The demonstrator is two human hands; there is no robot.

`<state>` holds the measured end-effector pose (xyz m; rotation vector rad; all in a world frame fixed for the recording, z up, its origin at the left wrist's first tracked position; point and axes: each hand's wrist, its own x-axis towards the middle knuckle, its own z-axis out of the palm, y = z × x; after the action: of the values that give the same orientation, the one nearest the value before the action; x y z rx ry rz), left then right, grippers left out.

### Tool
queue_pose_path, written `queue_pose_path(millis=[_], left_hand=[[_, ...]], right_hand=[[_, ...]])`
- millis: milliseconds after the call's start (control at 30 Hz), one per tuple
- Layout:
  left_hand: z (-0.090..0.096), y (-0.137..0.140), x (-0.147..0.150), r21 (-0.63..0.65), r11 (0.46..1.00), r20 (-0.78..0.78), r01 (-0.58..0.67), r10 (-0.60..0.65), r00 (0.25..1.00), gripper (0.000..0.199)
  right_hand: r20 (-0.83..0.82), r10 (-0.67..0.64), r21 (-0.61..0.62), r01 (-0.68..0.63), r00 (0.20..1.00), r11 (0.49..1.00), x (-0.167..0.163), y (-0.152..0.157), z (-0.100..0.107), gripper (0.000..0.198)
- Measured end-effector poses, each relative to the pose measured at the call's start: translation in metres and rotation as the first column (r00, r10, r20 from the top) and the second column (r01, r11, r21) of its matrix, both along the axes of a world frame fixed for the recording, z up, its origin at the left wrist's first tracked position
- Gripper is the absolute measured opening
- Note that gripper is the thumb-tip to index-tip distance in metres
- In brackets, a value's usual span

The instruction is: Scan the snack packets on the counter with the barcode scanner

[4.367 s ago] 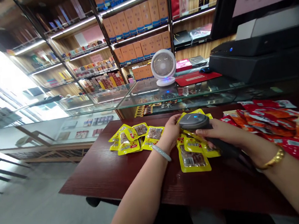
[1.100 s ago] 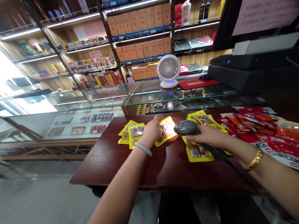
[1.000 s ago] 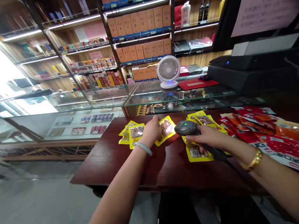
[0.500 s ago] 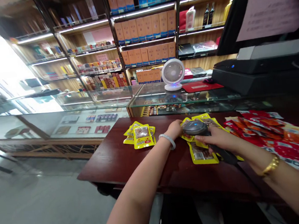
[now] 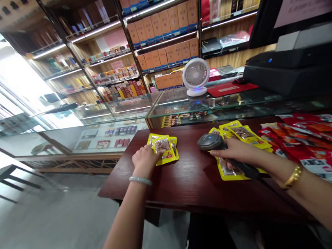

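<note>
My right hand [image 5: 230, 151] is wrapped round a dark handheld barcode scanner [image 5: 211, 141], its head pointing left. The scanner is just above a spread of yellow snack packets [image 5: 246, 132], partly covering them. At the left, my left hand [image 5: 145, 159] is closed at the edge of a small pile of yellow snack packets [image 5: 167, 155]. Its thumb lies over the top packet, while the other fingertips are hidden.
Red and orange packets [image 5: 310, 134] are heaped on the right of the dark wooden table [image 5: 186, 185]. Behind it stands a glass display counter [image 5: 161, 109] bearing a white fan [image 5: 196, 76], a red mat [image 5: 233, 88] and a black machine [image 5: 290, 69]. A stool [image 5: 0, 175] stands at left.
My left hand has moved left from the packets beside the scanner to the small left pile. My right hand still holds the scanner over the right packets. The view has shifted slightly.
</note>
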<state>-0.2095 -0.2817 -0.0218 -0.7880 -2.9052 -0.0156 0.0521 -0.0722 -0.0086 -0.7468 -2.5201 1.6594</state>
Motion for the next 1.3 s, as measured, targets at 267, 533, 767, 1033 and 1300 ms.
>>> queue_pose_path(millis=[267,533,767,1033,1300], left_hand=[[-0.009,0.019,0.006,0.121,0.989,0.005,0.091,-0.092,0.996,0.040],[-0.024,0.034,0.034,0.561,0.789,0.063,0.251,-0.343,0.937,0.006],[-0.031,0.040,0.040,0.695,0.672,0.055,0.256,-0.405,0.913,0.009],[-0.042,0.066,0.065,0.691,0.687,0.218,0.224,-0.494,0.842,0.009],[-0.016,0.047,0.065,0.298,0.867,0.011,0.399,-0.421,0.907,0.019]], right_hand=[[-0.040,0.009,0.000,-0.009,0.999,1.000,-0.004,-0.006,0.002,0.043],[-0.075,0.016,-0.035,-0.018,0.997,0.999,-0.003,-0.002,0.000,0.044],[-0.043,0.073,-0.065,-0.076,0.996,0.995,0.001,-0.004,-0.001,0.044],[-0.066,0.003,-0.089,-0.009,0.998,0.996,0.003,0.003,-0.004,0.041],[-0.059,0.025,-0.087,-0.030,0.998,0.996,0.007,0.001,-0.003,0.046]])
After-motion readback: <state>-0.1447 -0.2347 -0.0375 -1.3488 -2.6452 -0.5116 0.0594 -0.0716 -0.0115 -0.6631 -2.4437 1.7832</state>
